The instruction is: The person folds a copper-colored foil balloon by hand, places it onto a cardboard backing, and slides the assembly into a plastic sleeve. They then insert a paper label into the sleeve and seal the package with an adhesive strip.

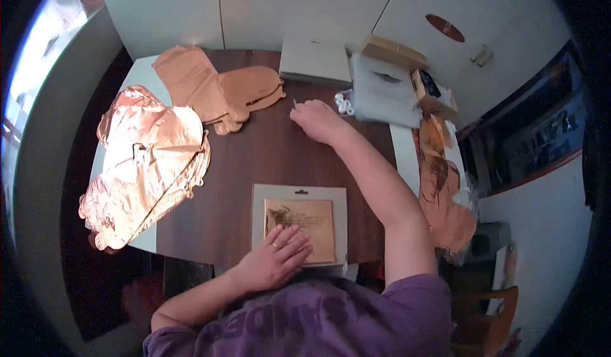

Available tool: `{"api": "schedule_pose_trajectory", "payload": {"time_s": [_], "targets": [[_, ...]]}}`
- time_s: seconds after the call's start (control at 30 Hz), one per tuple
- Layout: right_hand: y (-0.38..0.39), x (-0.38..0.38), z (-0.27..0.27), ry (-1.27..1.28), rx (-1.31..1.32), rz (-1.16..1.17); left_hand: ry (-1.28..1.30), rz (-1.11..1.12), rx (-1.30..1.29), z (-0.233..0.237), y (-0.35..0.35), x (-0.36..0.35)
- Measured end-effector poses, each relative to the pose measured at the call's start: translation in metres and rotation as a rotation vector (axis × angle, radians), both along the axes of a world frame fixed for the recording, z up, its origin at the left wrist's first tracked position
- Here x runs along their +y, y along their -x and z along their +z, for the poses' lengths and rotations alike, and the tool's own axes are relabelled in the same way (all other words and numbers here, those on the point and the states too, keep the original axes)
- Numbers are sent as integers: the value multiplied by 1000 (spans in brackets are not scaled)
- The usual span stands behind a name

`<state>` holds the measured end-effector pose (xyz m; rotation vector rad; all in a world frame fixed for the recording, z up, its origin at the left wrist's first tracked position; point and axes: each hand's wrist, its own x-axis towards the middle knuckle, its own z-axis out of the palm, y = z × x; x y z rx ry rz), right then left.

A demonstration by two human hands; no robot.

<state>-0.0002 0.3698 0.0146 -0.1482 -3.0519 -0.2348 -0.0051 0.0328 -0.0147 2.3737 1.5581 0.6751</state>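
My left hand [278, 257] lies flat, fingers spread, on a folded gold foil piece [304, 219] that sits in a pale packet [299, 193] near the table's front edge. My right hand [316, 119] reaches far across the dark wooden table [267, 147], fingers pinched on a small thin object [294, 104] that is too small to identify. Flat rose-gold foil balloons [216, 90] lie to its left.
A heap of crumpled copper foil balloons [149, 166] covers the table's left side. At the back are a white box [315, 60], a grey bag [385, 90], cardboard boxes [433, 93] and small white pieces [344, 104]. More foil [442, 191] hangs at the right edge.
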Motion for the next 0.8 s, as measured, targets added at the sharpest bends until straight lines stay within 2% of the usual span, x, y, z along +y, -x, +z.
{"api": "schedule_pose_trajectory", "payload": {"time_s": [0.03, 0.13, 0.33, 0.43, 0.5, 0.53, 0.63, 0.7, 0.8], "targets": [[-7, 1, -7, 9, 42, 13, -12, 7, -6, -1, 0, 0], [-16, 0, -16, 249, 105, -118, -42, 16, -3, -3, -1, -1], [-6, -26, -29, 258, 276, -364, -35, 9, 31, -8, -1, -4], [-1, -33, -33, 190, 263, -501, -24, 11, 53, -7, -2, -5], [-10, -37, -31, 230, 339, -488, -15, 8, 54, -6, -3, -4], [-19, -44, -23, 253, 374, -491, -18, 24, 59, -5, -3, -4], [-71, -78, 14, 575, 571, -473, -3, 36, 79, 7, -6, -3], [-120, -110, 31, 647, 614, -353, -41, 58, 50, 16, -11, -3], [-188, -160, 46, 716, 504, -348, -74, 47, 3, 11, -12, 0]]}}
